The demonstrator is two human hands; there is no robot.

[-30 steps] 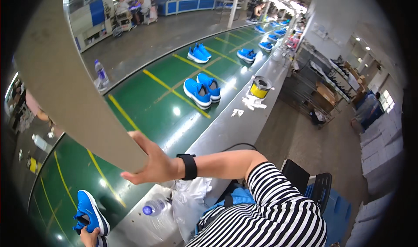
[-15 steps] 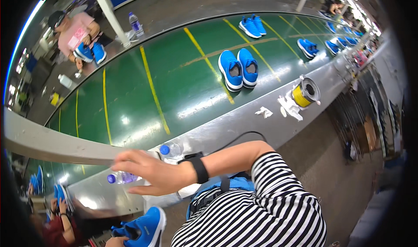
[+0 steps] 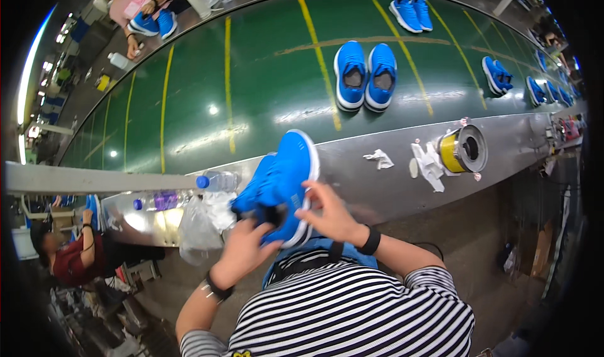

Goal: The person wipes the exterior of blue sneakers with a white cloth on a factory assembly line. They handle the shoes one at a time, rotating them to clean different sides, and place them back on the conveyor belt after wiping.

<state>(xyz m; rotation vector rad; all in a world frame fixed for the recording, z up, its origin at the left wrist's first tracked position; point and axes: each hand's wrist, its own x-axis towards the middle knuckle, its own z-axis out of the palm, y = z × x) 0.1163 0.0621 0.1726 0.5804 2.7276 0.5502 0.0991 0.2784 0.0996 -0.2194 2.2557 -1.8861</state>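
At the lower middle of the frame both hands hold a blue shoe tilted over the steel bench, the left hand closed at its heel and the right hand pinching its sole edge (apparently an inspection, which next calls for turning it), with the green conveyor belt and another pair of blue shoes above.

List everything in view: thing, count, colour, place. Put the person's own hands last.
held shoe: one, blue, in both hands over the steel ledge.
shoe pair: two, blue, on the green belt.
other shoe pairs: several, blue, farther along the belt.
tape roll: one, yellow, on the steel ledge.
water bottles: two, clear, left on the ledge.
plastic bag: one, clear, by the bottles.
left hand: at the shoe's heel.
right hand: on its sole edge.
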